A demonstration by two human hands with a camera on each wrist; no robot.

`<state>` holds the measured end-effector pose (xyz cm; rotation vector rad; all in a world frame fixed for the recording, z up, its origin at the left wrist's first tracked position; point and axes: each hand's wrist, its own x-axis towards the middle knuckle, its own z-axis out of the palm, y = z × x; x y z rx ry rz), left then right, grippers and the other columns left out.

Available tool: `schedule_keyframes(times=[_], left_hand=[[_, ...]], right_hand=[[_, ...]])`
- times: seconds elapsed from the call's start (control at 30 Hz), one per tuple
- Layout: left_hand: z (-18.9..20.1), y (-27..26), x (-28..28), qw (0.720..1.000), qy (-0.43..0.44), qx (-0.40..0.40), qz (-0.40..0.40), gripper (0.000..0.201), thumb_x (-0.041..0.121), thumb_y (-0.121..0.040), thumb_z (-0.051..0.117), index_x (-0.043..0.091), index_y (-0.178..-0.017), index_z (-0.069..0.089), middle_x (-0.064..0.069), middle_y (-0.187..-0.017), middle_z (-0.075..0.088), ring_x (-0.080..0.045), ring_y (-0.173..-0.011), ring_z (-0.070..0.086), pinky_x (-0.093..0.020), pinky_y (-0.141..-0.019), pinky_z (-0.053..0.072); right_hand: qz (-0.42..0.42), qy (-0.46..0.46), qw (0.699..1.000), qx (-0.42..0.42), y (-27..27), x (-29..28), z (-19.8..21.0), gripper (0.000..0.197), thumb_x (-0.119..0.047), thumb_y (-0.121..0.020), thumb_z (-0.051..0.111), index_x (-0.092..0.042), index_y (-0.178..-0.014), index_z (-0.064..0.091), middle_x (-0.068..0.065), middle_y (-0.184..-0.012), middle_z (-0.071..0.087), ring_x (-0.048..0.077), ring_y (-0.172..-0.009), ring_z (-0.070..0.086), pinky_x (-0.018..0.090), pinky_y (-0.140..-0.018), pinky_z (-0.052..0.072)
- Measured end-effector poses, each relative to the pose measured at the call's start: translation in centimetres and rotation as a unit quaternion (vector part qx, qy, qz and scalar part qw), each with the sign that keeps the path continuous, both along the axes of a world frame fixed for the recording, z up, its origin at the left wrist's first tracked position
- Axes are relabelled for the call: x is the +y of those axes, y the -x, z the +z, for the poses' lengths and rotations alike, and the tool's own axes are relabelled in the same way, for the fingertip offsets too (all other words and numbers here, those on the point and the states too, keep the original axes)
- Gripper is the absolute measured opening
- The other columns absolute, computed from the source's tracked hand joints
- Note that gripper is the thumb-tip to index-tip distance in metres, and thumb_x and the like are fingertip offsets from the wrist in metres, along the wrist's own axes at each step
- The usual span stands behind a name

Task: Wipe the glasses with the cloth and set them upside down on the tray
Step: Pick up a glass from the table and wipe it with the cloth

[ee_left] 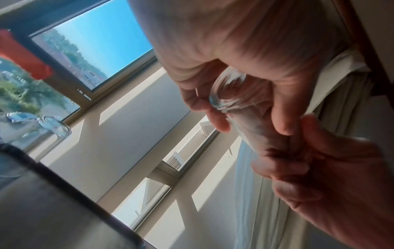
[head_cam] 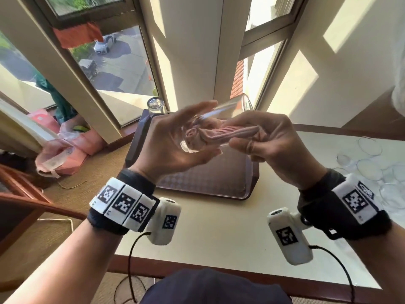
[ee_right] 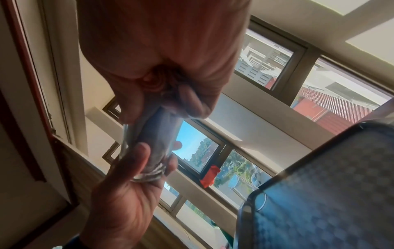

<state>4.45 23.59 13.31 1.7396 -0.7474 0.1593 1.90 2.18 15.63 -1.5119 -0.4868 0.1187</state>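
The left hand (head_cam: 173,141) curls around a clear glass (head_cam: 197,137) held above the tray (head_cam: 252,178). The right hand (head_cam: 269,145) pinches the pink cloth (head_cam: 230,132) stuffed inside it. The glass's outline blurs. One upturned glass (head_cam: 156,106) stands at the tray's far left corner; more glasses (head_cam: 370,165) on the right are hard to make out.

Cream table (head_cam: 219,249) with dark wood edging below tall windows (head_cam: 122,69), sunlit cream walls (head_cam: 328,69), woven tan carpet (head_cam: 105,172) left of table
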Motion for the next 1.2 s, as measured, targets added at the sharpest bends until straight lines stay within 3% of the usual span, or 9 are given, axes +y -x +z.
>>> schedule_keyframes(times=[0.13,0.27,0.4,0.53,0.63,0.77,0.9,1.1,1.2], left_hand=[[0.0,-0.4,0.8,0.983,0.086,0.146,-0.063,0.087,0.01,-0.064,0.091,0.001,-0.14,0.05,-0.01,-0.128,0.067,-0.024,-0.115,0.068,-0.032,-0.097,0.053],[-0.8,0.0,0.8,0.958,0.135,0.244,-0.073,0.074,0.024,-0.067,0.089,0.007,-0.133,0.06,-0.013,-0.124,0.07,-0.03,-0.111,0.069,-0.031,-0.086,0.057],[-1.4,1.1,-0.3,0.98,0.084,0.181,0.002,0.073,0.01,-0.068,0.09,0.003,-0.134,0.058,-0.006,-0.121,0.072,-0.021,-0.109,0.071,-0.028,-0.091,0.055],[-1.8,1.2,-0.4,0.99,-0.08,-0.044,0.105,0.073,0.033,-0.07,0.088,0.006,-0.132,0.062,-0.004,-0.12,0.071,-0.014,-0.105,0.071,-0.024,-0.094,0.052],[-2.0,1.2,-1.0,0.988,-0.071,-0.078,0.109,0.075,0.024,-0.069,0.092,0.003,-0.133,0.06,-0.002,-0.12,0.07,-0.008,-0.108,0.068,-0.021,-0.095,0.051],[-1.4,0.9,-2.2,0.973,0.125,0.192,0.037,0.092,0.007,-0.062,0.094,0.003,-0.138,0.044,0.001,-0.116,0.07,-0.011,-0.102,0.07,-0.021,-0.084,0.055],[-0.6,0.3,-2.4,0.87,0.253,0.418,-0.07,0.069,0.051,-0.063,0.088,0.007,-0.113,0.067,-0.005,-0.098,0.072,-0.01,-0.065,0.061,-0.019,-0.051,0.044],[-1.2,0.7,-2.0,0.907,0.227,0.353,-0.033,0.062,0.05,-0.065,0.088,0.004,-0.104,0.071,-0.006,-0.089,0.07,-0.012,-0.061,0.057,-0.018,-0.047,0.047],[-0.7,0.9,-1.0,0.968,0.126,0.217,0.0,0.064,0.041,-0.07,0.085,0.004,-0.117,0.064,0.001,-0.096,0.074,-0.012,-0.072,0.069,-0.022,-0.056,0.055]], right_hand=[[-0.047,0.099,0.977,-0.185,0.7,-0.1,0.1,0.035,-0.006,-0.088,0.065,0.005,-0.12,0.058,0.02,-0.116,0.065,0.027,-0.108,0.066,0.036,-0.09,0.056],[-0.037,0.15,0.963,-0.22,-0.1,-0.5,0.1,0.036,-0.015,-0.085,0.07,0.006,-0.113,0.062,0.014,-0.108,0.069,0.021,-0.098,0.068,0.023,-0.082,0.054],[-0.028,0.091,0.994,-0.054,-0.4,-0.1,-0.8,0.033,-0.016,-0.085,0.072,0.009,-0.105,0.062,0.021,-0.098,0.071,0.036,-0.092,0.07,0.051,-0.08,0.059],[-0.033,0.013,0.997,0.064,0.3,0.2,-1.0,0.013,0.008,-0.088,0.064,0.006,-0.101,0.062,-0.009,-0.06,0.067,0.002,-0.049,0.059,0.011,-0.049,0.047],[-0.081,-0.017,0.994,0.065,0.4,0.1,-1.6,0.019,-0.011,-0.082,0.072,-0.003,-0.098,0.068,-0.005,-0.064,0.065,0.014,-0.042,0.044,0.02,-0.037,0.038],[-0.068,0.035,0.994,-0.084,-0.5,-0.7,-0.8,0.029,-0.002,-0.085,0.068,-0.003,-0.114,0.063,-0.001,-0.085,0.07,0.015,-0.065,0.063,0.021,-0.06,0.053],[-0.049,0.166,0.961,-0.215,-1.9,-1.8,-0.2,0.03,-0.015,-0.087,0.068,0.007,-0.107,0.066,0.018,-0.1,0.068,0.029,-0.088,0.068,0.038,-0.075,0.058],[-0.024,0.039,0.999,-0.03,-0.4,-1.1,-1.5,0.039,-0.006,-0.077,0.072,0.009,-0.112,0.063,0.022,-0.089,0.068,0.021,-0.078,0.064,0.024,-0.069,0.054],[-0.012,-0.031,0.996,0.084,0.7,-0.5,-2.0,0.031,-0.006,-0.082,0.064,0.004,-0.111,0.062,-0.005,-0.068,0.063,0.006,-0.053,0.05,0.023,-0.047,0.045]])
